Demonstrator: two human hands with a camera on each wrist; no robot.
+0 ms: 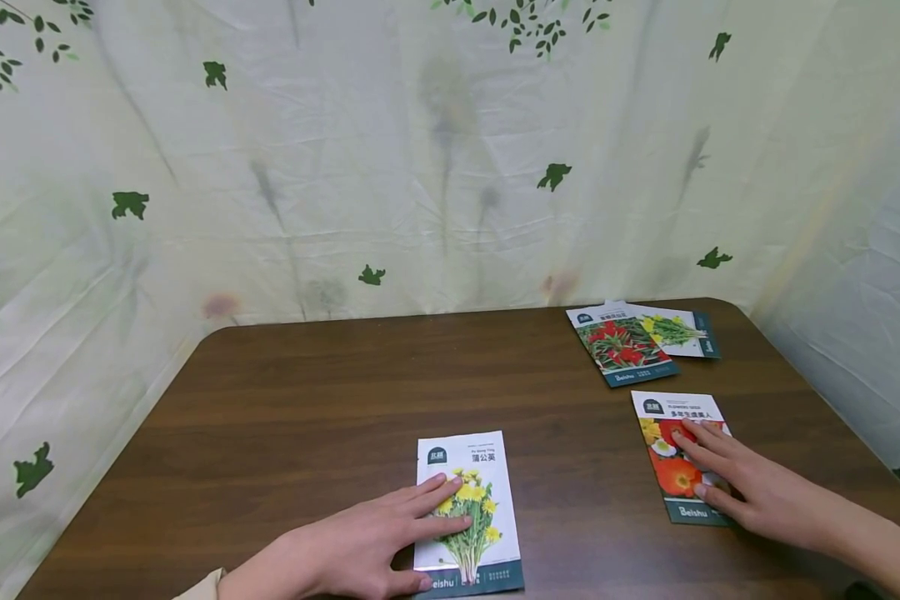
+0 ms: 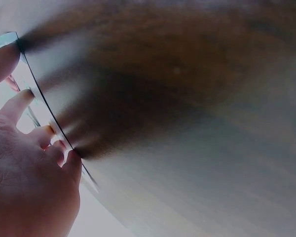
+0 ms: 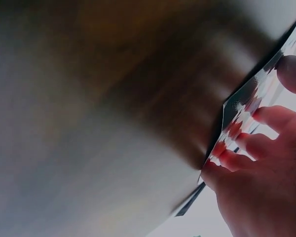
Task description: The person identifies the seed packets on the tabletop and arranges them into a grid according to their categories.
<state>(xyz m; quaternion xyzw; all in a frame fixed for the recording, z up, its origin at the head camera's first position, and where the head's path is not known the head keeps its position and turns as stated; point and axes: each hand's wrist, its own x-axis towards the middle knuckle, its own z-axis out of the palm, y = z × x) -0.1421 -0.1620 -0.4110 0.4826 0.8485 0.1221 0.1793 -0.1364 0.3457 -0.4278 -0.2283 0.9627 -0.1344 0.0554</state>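
In the head view a white seed packet [image 1: 500, 527] with yellow flowers lies flat near the front middle of the table. My left hand [image 1: 371, 540] rests on its left part, fingers spread over the picture. To the right is a second seed packet [image 1: 677, 477], printed with red, orange and white flowers. My right hand [image 1: 753, 493] lies across its right side with the fingers extended. Both wrist views look low along the tabletop: the left hand [image 2: 34, 177] touches its packet [image 2: 27, 76], and the right hand [image 3: 269, 173] touches its patterned packet [image 3: 241, 104].
Behind the right hand, a seed packet with red flowers [image 1: 622, 348] overlaps a sideways packet with yellow flowers [image 1: 681, 333] near the back right edge. The brown wooden table [image 1: 330, 392] meets a pale leaf-printed curtain [image 1: 450, 167] at the back and sides.
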